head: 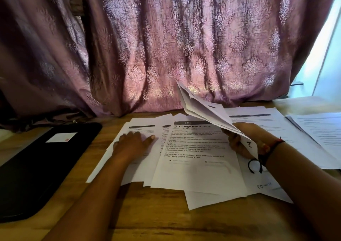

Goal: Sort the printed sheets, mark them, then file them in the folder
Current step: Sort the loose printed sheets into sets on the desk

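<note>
Where curtain [166,47] meets wood table [156,213] — sheets [199,167] lie strewn, folder [36,167] L.

Head camera, looking forward-down, close over table [166,222].

Mauve damask curtain [184,47]; white sheets [199,167]; black folder [36,167]; wood-grain table [156,213].

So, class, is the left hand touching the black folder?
Apart. The head view shows the left hand flat on the spread sheets, with bare table between it and the black folder.
</note>
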